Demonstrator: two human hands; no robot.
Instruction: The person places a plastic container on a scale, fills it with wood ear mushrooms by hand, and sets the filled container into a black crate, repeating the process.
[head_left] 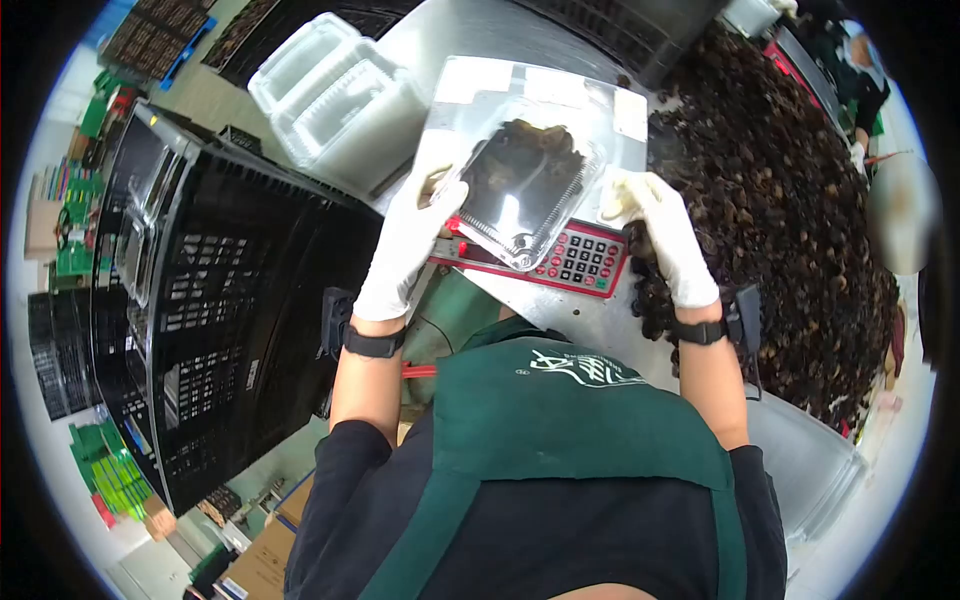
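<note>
A clear plastic clamshell box (510, 205) with dark, mushroom-like pieces (535, 145) inside sits tilted over a scale plate (462, 85). My left hand (425, 215), in a white glove, grips the box's left edge with thumb and fingers. Beside the box's right edge is my gloved right hand (655, 220), its fingers curled together; what they hold, if anything, is hidden. Just below the box shows the red scale's keypad (582, 258), and the box's near corner covers part of the panel.
A large heap of dark pieces (760, 200) covers the right of the steel table (475, 35). Stacked clear boxes (345, 110) stand at upper left. Black crates (230, 320) rise on the left, another crate (630, 30) at the back. A co-worker (865, 85) is at far right.
</note>
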